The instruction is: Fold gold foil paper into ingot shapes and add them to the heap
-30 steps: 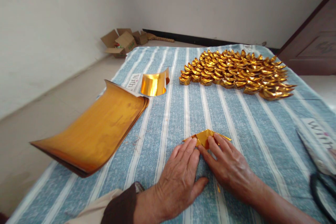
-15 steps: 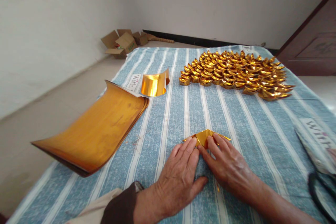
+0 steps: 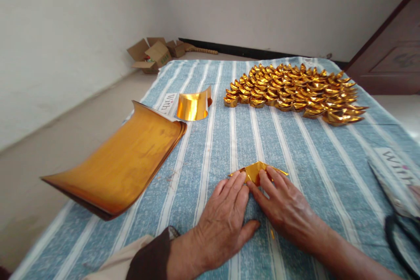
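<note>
A small folded piece of gold foil paper (image 3: pixel 255 169) lies flat on the blue and white striped cloth (image 3: pixel 295 148). My left hand (image 3: pixel 223 223) rests palm down, its fingertips pressing the paper's left part. My right hand (image 3: pixel 284 208) lies beside it, fingers pressing the paper's right part. Both hands hide most of the paper's near edge. A stack of gold foil sheets (image 3: pixel 121 162) lies to the left, curling up at its ends. A large group of folded gold paper ingots (image 3: pixel 295 89) sits at the far right of the cloth.
A curled strip of gold foil (image 3: pixel 193 105) stands beyond the sheet stack. Folded cloth and a dark curved handle (image 3: pixel 398 232) lie at the right edge. Open cardboard boxes (image 3: pixel 152 54) sit on the floor by the wall. A dark wooden door (image 3: pixel 390 57) is at the right.
</note>
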`<state>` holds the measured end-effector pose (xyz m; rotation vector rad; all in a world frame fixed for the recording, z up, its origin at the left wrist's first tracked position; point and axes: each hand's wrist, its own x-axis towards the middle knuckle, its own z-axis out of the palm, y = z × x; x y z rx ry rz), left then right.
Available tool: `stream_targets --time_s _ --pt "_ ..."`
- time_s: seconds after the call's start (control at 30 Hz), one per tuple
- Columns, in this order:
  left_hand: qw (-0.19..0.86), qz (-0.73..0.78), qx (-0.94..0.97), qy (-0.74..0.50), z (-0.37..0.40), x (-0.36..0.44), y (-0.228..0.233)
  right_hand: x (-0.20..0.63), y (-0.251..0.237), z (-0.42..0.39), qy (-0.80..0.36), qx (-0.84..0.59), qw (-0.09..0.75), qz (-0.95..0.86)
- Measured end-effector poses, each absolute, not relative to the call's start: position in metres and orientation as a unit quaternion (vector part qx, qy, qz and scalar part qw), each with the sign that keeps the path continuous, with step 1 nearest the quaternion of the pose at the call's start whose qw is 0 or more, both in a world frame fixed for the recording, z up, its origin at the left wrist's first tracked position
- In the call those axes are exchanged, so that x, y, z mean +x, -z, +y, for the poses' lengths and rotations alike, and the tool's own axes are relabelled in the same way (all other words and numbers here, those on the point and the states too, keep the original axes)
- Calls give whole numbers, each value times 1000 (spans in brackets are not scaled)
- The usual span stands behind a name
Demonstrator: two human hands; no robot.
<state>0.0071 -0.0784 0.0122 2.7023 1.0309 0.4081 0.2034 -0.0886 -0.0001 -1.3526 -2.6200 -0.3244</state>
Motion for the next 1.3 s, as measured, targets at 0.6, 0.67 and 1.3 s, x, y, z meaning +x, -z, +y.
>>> stream_targets --time_s 0.6,0.67,1.3 --pt "131 357 913 -149 -79 6 -8 204 0 -87 96 -451 91 -883" --pt "130 358 913 -146 -79 6 -8 203 -1 -87 96 -453 87 -882" --pt "126 348 922 -116 -74 8 -11 205 0 -88 72 -451 180 -871"
